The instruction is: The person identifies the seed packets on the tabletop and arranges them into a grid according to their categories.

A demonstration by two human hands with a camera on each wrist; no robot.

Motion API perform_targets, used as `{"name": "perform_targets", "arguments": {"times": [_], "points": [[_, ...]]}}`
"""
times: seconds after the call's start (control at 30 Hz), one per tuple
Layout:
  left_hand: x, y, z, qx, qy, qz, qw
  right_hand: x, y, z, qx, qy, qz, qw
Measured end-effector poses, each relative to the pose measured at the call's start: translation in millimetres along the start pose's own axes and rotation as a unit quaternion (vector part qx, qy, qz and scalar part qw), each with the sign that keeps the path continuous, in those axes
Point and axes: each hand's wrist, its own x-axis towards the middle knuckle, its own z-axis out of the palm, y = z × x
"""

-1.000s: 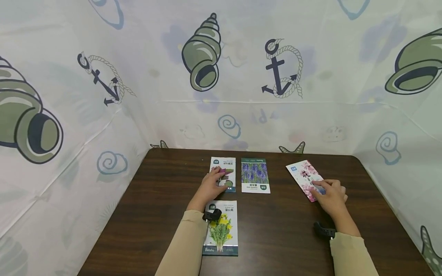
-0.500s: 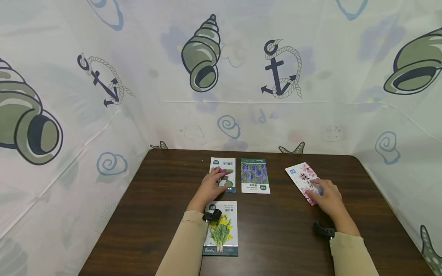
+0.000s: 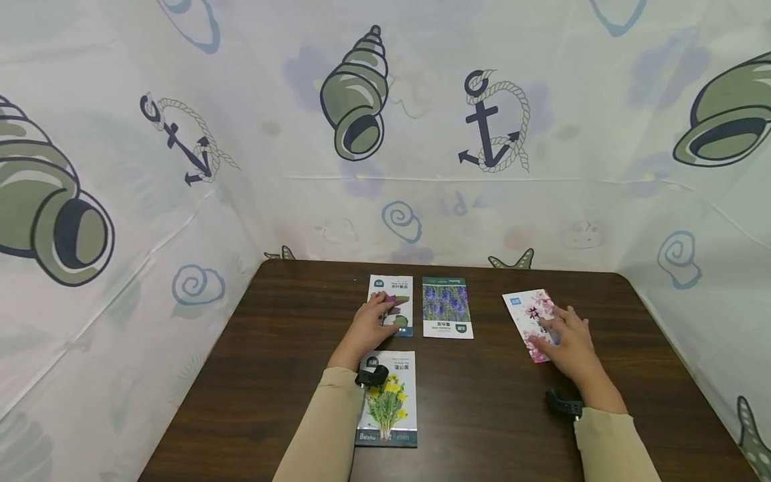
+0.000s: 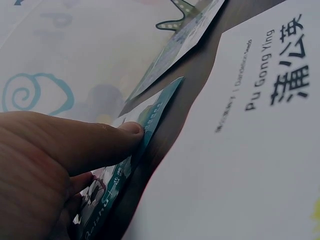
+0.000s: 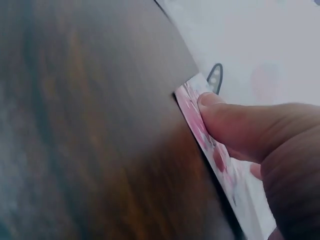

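In the head view, my left hand [image 3: 367, 327] rests on a seed packet [image 3: 403, 313] with purple and green leaf pictures, at the back of the table. The left wrist view shows its thumb [image 4: 120, 140] pressing the packet's teal end. My right hand [image 3: 567, 345] lies over the right side of a white packet with pink blossoms [image 3: 529, 309], which sits slightly slanted on the table. In the right wrist view, the thumb [image 5: 220, 112] presses on its pink face near a corner. Part of this packet is hidden under the fingers.
A packet with purple flowers [image 3: 446, 301] lies just right of the left-hand one. Nearer the front, a dandelion seed packet [image 3: 388, 408] lies partly under the left wrist. The brown table [image 3: 476, 408] meets a patterned cloth backdrop [image 3: 421, 100] behind and at both sides.
My right hand has moved slightly toward the front and left, turning the blossom packet so it lies straighter. My left hand and the other packets have stayed in place.
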Motion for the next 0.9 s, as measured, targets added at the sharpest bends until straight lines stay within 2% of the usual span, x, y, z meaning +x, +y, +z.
{"name": "perform_targets", "arguments": {"times": [0.13,0.27,0.4,0.6,0.7,0.9], "points": [[1.5,3.5,-1.2,-0.006,-0.008,-0.010,0.9999,1.0,-3.5,-4.8,0.019,-0.046,0.010,0.9987],[2.8,1.7,-0.6,-0.001,-0.004,-0.011,0.9999,0.2,-7.1,-7.9,0.014,-0.061,0.011,0.9980],[1.0,3.2,-0.7,0.000,-0.003,-0.016,0.9999,-2.7,-9.1,-5.8,-0.014,-0.059,0.005,0.9981],[-1.4,5.1,-1.0,-0.007,-0.003,-0.027,0.9996,-6.2,-13.0,3.4,-0.063,-0.027,0.010,0.9976],[-0.8,4.4,-0.7,-0.006,0.001,-0.027,0.9996,-6.4,-14.0,5.3,-0.045,-0.030,0.004,0.9985],[0.0,2.8,-0.2,0.001,-0.001,-0.022,0.9998,-7.2,-15.9,2.1,0.001,-0.085,0.013,0.9963]]}}
